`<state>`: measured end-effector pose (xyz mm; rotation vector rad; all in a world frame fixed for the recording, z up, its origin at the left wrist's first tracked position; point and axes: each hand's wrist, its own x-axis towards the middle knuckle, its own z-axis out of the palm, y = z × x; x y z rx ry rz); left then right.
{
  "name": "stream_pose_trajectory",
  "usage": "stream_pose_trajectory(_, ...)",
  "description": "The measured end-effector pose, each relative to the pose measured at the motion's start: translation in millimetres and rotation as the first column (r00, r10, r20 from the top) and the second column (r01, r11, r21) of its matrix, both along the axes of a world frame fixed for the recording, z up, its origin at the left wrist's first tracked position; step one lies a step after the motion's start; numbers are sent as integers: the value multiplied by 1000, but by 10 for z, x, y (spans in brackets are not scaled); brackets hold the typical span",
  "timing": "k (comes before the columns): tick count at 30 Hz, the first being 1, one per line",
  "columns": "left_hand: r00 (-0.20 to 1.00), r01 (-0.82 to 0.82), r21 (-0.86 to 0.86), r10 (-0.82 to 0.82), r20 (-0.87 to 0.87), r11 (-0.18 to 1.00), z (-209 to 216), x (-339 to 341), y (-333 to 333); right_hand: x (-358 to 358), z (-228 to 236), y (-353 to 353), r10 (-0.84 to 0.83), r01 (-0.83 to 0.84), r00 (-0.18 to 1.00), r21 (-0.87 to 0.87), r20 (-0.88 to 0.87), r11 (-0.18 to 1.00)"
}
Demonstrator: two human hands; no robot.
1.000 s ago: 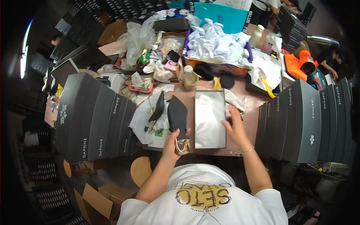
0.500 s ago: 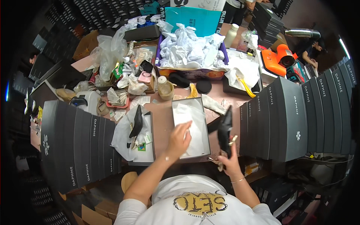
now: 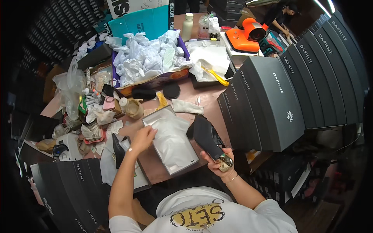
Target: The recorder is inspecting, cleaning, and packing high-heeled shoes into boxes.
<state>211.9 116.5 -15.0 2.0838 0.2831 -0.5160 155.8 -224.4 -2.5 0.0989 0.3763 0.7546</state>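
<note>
A grey shoebox (image 3: 186, 166) lies open on the pink table before me, lined with white tissue paper (image 3: 170, 136). At its left edge is my left hand (image 3: 143, 138), fingers curled together; whether they pinch anything is hidden. My right hand (image 3: 220, 165) grips a black shoe (image 3: 208, 138) with shiny gold metal at the gripped end. The shoe is held up right of the box. Partly behind my left forearm, another open box (image 3: 143, 180) with white paper holds a black shoe (image 3: 117, 150).
Stacks of dark shoeboxes stand at right (image 3: 268, 105) and lower left (image 3: 74, 190). Beyond the box are a carton of crumpled white paper (image 3: 151, 58), a jar (image 3: 134, 108), a yellow-handled tool (image 3: 217, 77) and an orange device (image 3: 244, 37). Another person works at the far right.
My view has swung right, so the scene sits further left. My left hand has gone from over the tissue to the box's left edge, fingers curling. The held shoe has turned, showing its broad side.
</note>
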Motion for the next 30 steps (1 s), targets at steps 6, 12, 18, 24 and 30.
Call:
stream_pose_trajectory(6, 829, -344, 358, 101, 550, 868, 1117, -680, 343, 145, 160, 199, 85, -90, 995, 90, 60, 992)
stream_pose_trajectory(12, 696, -316, 381, -61, 716, 869, 1309, -858, -36, 251, 592, 185, 352, -283, 771, -209, 530, 936)
stream_pose_trajectory(18, 566, -148, 448, -296, 770, 882, 1420, -1048, -500, 141, 1284, 123, 702, -408, 554, -589, 448, 697)
stream_pose_trajectory(24, 445, 64, 290, -287, 848, 955, 1362, -1251, -840, 16, 505, 670, 402, -201, 900, -660, 167, 724)
stream_pose_trajectory(30, 486, 226, 178, -269, 831, 958, 878, -1373, -975, -128, 387, 604, 221, -29, 960, -720, 174, 693)
